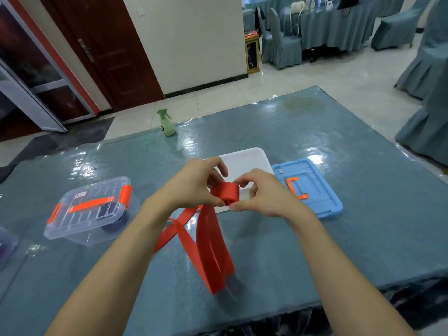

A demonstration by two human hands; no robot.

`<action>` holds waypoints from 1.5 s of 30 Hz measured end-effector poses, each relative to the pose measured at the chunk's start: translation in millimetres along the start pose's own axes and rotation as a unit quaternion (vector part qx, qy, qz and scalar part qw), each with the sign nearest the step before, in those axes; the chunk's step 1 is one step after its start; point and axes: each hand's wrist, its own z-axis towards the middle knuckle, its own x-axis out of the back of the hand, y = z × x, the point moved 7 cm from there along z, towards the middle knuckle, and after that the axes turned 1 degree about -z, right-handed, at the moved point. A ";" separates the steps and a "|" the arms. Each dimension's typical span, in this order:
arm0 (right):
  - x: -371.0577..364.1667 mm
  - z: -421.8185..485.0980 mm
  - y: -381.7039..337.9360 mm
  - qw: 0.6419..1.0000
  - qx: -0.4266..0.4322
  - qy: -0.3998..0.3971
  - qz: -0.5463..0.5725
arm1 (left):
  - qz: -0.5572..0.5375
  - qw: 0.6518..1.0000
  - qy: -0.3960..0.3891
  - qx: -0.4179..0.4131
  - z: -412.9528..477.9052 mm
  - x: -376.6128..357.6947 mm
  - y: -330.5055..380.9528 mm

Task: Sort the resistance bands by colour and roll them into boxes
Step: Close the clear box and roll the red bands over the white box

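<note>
Teal table (315, 132), red band (206, 234) half rolled

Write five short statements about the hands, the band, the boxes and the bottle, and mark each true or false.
1. The left hand and the right hand both pinch the rolled end of the red band. True.
2. The red band is fully rolled up. False: a long loose part hangs below the hands.
3. The clear box has its lid on. True.
4. The blue lid lies left of the hands. False: it lies to their right.
5. The spray bottle lies on its side. False: it stands upright.
</note>
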 end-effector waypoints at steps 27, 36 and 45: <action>-2.3 0.1 -18.4 0.813 0.082 0.021 0.575 | -0.381 0.910 0.156 -0.040 -22.1 4.4 -2.1; -7.9 1.8 -17.6 0.841 0.103 -0.006 0.532 | -0.332 0.930 0.154 -0.008 -21.3 14.5 -11.9; 1.9 -0.9 -14.1 0.949 0.055 -0.020 0.310 | -0.161 0.979 0.124 -0.004 -20.1 28.6 -5.3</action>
